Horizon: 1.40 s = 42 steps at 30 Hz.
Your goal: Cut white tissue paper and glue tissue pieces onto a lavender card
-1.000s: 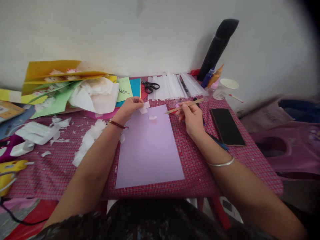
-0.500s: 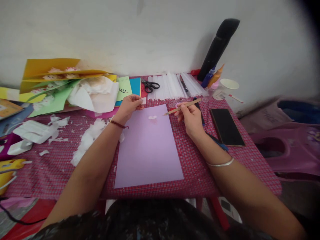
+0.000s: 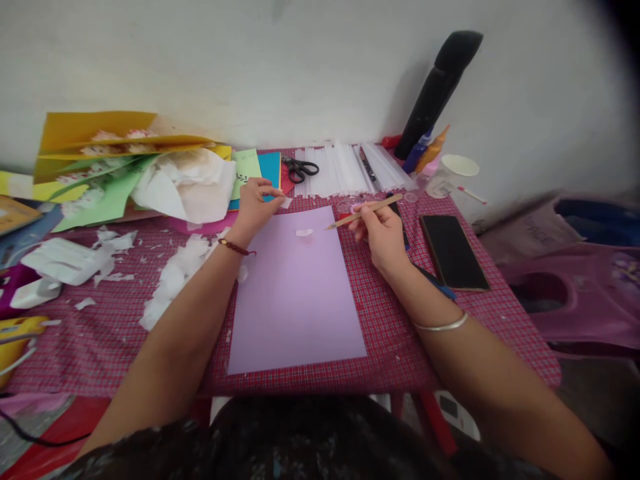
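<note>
A purple sheet of paper [image 3: 300, 300] lies on the checked tablecloth in front of me. Near its top is a small white paper piece [image 3: 304, 233] with a faint pinkish patch just below it. My left hand [image 3: 259, 203] is closed in a pinch on a small white scrap of paper [image 3: 287, 203] above the sheet's upper left corner. My right hand [image 3: 381, 233] grips a thin wooden stick [image 3: 345, 220], its pointed tip hanging over the sheet's upper right edge.
Black scissors [image 3: 300, 169], white plastic sticks [image 3: 335, 173] and glue bottles [image 3: 433, 150] line the back. To the right lies a dark phone [image 3: 454, 253]. Torn white paper [image 3: 175, 277], a yellow glue gun [image 3: 20, 333] and wrapped paper flowers [image 3: 115, 167] occupy the left.
My left hand has shifted slightly up and left, its fingers lifting a little while it keeps the white scrap. The right hand with the wooden stick stays almost still.
</note>
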Tool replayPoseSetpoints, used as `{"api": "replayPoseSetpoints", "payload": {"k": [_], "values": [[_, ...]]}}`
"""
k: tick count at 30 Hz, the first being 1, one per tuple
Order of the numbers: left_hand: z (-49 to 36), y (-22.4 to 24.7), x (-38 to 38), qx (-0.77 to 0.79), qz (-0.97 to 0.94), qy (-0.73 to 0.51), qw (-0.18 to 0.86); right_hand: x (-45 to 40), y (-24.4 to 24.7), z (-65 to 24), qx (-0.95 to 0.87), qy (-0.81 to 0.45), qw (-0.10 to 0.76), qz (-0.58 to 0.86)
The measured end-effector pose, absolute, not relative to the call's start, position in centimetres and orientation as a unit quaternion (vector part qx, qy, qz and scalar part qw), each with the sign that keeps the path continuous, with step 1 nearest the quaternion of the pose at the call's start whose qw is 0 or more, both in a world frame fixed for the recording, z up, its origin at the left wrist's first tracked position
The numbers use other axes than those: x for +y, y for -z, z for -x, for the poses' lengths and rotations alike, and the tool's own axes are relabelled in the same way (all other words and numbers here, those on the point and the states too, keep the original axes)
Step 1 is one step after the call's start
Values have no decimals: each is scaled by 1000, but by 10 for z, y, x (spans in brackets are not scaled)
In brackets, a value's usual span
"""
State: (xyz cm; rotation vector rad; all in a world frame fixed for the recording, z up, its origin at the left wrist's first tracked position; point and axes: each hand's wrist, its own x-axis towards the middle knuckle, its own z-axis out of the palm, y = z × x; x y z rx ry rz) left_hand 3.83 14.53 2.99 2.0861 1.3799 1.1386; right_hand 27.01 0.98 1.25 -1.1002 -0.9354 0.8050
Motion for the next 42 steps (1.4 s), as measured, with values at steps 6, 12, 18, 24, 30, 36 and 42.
{"api": "replayPoseSetpoints", "payload": {"k": [6, 12, 18, 24, 30, 36, 42], "values": [[-58, -45, 116, 433, -755, -392, 297, 10, -15, -270, -419, -346, 673, 502], [-63, -53, 97, 353, -827, -361, 247, 10, -17, -272, -416, -350, 680, 492], [-45, -51, 98, 244, -911, -313, 113, 10, -17, -271, -415, -351, 678, 495], [-58, -35, 95, 273, -897, -343, 54, 10, -18, -272, -413, -334, 682, 502], [-64, -31, 91, 275, -938, -205, 48, 11, -17, -270, -404, -337, 684, 505], [-55, -36, 90, 284, -945, -151, 59, 13, -13, -263, -424, -349, 666, 504], [-54, -31, 93, 285, -944, -159, 52, 14, -12, -255, -442, -376, 631, 515]]}}
